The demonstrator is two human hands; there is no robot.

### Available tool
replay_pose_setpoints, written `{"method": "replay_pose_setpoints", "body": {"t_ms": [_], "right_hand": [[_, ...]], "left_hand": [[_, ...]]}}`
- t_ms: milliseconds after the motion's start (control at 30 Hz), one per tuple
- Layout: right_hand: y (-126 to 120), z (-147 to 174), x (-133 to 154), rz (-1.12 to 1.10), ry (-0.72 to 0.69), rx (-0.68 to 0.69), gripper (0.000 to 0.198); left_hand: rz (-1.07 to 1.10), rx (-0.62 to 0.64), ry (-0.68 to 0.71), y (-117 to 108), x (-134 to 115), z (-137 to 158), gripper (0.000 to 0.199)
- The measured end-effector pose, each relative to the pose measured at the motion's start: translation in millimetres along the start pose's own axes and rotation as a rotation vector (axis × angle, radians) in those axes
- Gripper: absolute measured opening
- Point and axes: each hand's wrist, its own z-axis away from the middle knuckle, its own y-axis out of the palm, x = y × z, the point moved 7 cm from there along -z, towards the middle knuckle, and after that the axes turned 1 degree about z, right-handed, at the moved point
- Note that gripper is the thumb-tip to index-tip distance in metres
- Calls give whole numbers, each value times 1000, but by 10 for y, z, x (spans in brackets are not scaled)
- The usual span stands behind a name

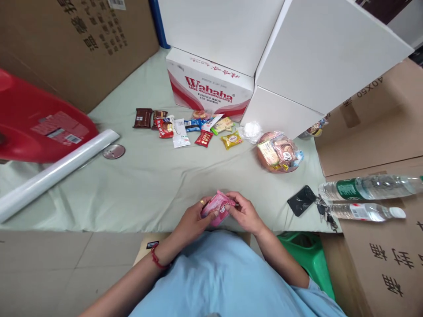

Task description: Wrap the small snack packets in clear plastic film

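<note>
Both hands hold a pink snack packet (218, 208) over the table's near edge. My left hand (194, 219) grips its left side, thumb across the front. At the packet's right side, my right hand (244, 213) pinches it with thumb and fingers. Beyond the hands lies a row of wrapped snacks: a dark brown packet (142, 118), a red packet (164, 127), a white packet (180, 133), a blue packet (192, 125), a small red packet (204, 138) and a yellow packet (231, 140). A round bowl (262, 161) with several wrapped snacks stands to the right.
A Wahaba-style water carton (211, 90) and white panels (284, 53) stand behind. On the left are a red container (39, 119), a plastic-film roll (62, 174) and a metal disc (114, 151). Rightward lie a phone (301, 200), keys (325, 213) and two water bottles (380, 187).
</note>
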Motion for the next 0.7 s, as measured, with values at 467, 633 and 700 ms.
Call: {"method": "replay_pose_setpoints", "body": {"t_ms": [467, 633, 700], "right_hand": [[-3704, -876, 770, 131, 202, -937, 35], [-3597, -1398, 569, 308, 453, -762, 9], [-3591, -1463, 519, 398, 541, -696, 8]], "left_hand": [[-819, -490, 410, -646, 485, 165, 23], [-818, -489, 417, -603, 442, 167, 25], [-823, -487, 422, -604, 431, 170, 25]]}}
